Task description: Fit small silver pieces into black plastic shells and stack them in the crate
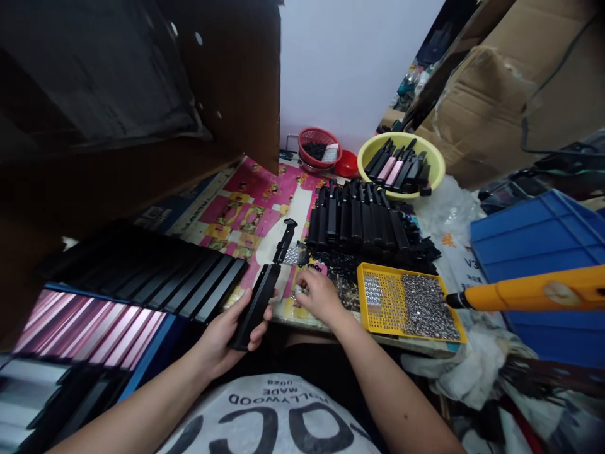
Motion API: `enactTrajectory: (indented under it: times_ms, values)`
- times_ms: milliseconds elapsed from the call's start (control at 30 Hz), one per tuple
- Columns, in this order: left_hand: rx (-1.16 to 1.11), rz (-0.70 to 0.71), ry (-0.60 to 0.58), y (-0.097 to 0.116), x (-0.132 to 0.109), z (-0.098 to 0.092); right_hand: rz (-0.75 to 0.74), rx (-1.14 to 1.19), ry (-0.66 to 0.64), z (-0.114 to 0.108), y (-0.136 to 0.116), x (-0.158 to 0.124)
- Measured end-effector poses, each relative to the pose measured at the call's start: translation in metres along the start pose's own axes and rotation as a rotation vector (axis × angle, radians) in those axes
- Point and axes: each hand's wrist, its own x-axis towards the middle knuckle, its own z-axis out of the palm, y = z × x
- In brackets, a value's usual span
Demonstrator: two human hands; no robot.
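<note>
My left hand (236,328) is wrapped round a long black rectangular casing (258,302), held tilted over the table's front edge. From its upper end, or just behind it, a slim black part with a wider head (284,241) points away from me; I cannot tell whether the two are joined. To the right, my right hand (317,295) is low over the tabletop, thumb and fingertips drawn together. Whatever is between those fingertips is too small to make out. Near them lie loose small black pieces (338,260) and a small patch of shiny metal bits (293,255).
Black casings (208,284) line up at left, above pink ones (94,328). Finished-looking black pieces (359,217) stand piled beyond my right hand. A yellow tray (409,268) holds screws. An orange screwdriver (529,290) juts in from the right, before a blue crate (543,227). A yellow bowl (439,165) stands behind.
</note>
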Motion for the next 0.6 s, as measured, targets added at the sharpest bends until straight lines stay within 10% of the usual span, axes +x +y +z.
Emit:
enactTrajectory:
  times_ms: [167, 400, 600]
  values:
    - [0.058, -0.023, -0.019, -0.008, -0.003, 0.009, 0.105, 0.693, 0.249, -0.004, -0.027, 0.008]
    - [0.23, 0.1, -0.064, -0.013, -0.004, 0.014, 0.118, 0.752, 0.372, -0.003, -0.04, 0.002]
    - [0.374, 0.089, -0.109, -0.01, -0.001, 0.011, 0.186, 1.148, 0.099, 0.001, -0.049, -0.008]
